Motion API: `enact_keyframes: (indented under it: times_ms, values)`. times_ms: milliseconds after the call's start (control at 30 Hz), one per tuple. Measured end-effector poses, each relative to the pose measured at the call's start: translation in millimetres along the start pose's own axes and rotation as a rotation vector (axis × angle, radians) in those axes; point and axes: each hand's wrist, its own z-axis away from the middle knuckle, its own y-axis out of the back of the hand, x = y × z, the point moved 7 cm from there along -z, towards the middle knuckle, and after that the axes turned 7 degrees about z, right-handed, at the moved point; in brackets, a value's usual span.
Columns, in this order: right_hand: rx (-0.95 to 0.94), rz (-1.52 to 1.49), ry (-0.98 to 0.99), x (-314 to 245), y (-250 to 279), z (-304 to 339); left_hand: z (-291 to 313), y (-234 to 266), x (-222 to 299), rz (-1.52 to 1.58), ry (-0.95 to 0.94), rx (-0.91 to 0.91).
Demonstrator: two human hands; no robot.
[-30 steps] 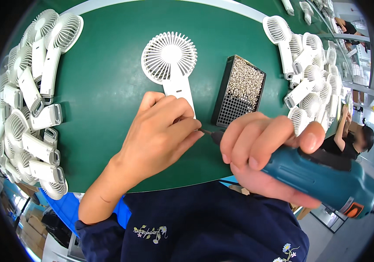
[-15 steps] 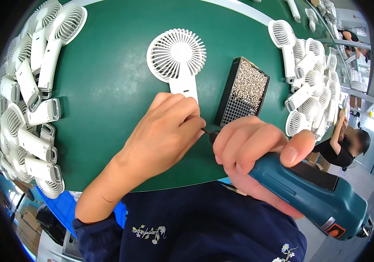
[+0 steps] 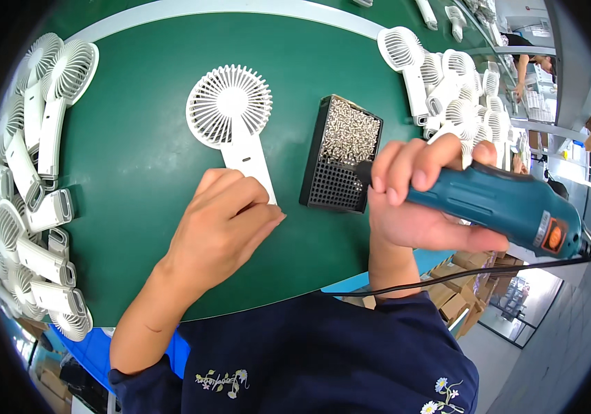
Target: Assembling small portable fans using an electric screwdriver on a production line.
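Note:
A white handheld fan lies on the green table, its round slatted head away from me. My left hand is closed around the lower end of its handle, fingers pressed together. In my right hand is a teal electric screwdriver with a black cable, held almost level. Its dark nose points left over the near part of a black screw tray. Small silvery screws heap the far part of that tray, while the near part shows a grid of holes. The bit's tip cannot be made out.
Piles of white handheld fans line the table's left side, and more fans lie at the right. Cardboard boxes stand below the table at the right. Another person's arm shows at the far right.
The screwdriver has swung away from the fan's handle, up and right to the screw tray, turning more level. My left hand stays on the fan. The whole view has shifted somewhat.

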Motion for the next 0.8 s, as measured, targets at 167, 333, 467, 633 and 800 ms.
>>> enact_keyframes:
  times_ms: [167, 333, 467, 633, 800]
  values:
    - [-0.067, 0.060, -0.050, 5.7, 2.9, 3.9, -0.8, -0.4, -0.3, -0.012, -0.011, 0.035]
    - [-0.061, 0.086, -0.053, 6.9, 3.3, 3.7, -0.7, -0.2, 1.2, -0.033, -0.031, 0.041]
    - [-0.007, 0.020, -0.093, -10.3, -11.2, 1.9, -3.3, 3.3, 6.4, -0.063, -0.025, 0.104]
    - [0.026, -0.137, -0.209, -10.0, -38.7, 4.2, -5.6, 0.4, 12.7, -0.125, -0.166, 0.113]
    - [-0.011, -0.147, -0.214, -4.3, -44.4, 8.8, 0.9, 2.7, 11.1, -0.111, -0.133, 0.095]
